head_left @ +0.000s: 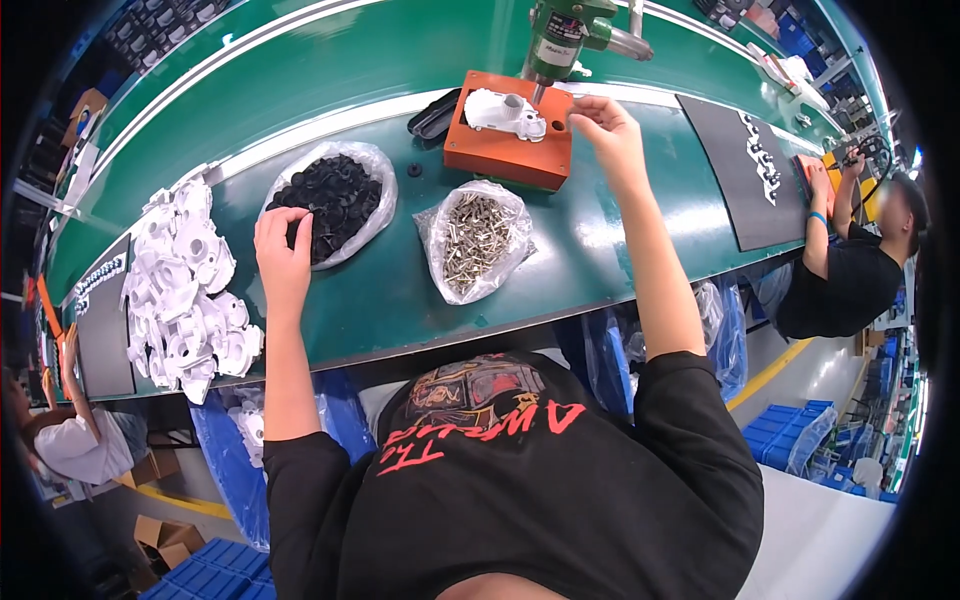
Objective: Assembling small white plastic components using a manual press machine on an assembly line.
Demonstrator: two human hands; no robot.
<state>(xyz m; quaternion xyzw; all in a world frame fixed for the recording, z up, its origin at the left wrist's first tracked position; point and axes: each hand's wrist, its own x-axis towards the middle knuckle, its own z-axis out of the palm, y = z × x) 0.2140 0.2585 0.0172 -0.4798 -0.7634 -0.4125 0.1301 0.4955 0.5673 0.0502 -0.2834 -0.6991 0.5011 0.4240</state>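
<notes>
My left hand (283,250) reaches into a clear bag of small black parts (335,195), fingers curled among them. My right hand (608,125) is raised beside an orange block fixture (505,155), fingertips pinched together near its right edge; what they hold is too small to tell. A white plastic housing (505,112) sits on top of the fixture. A green power screwdriver (560,35) hangs just above it. Between my arms lies a clear bag of silver screws (475,240).
A pile of white plastic housings (190,290) lies at my left on the green bench (400,300). A black tray (435,115) sits behind the fixture. A black mat (745,170) lies right, where another person (850,270) works. Blue crates (790,435) stand on the floor.
</notes>
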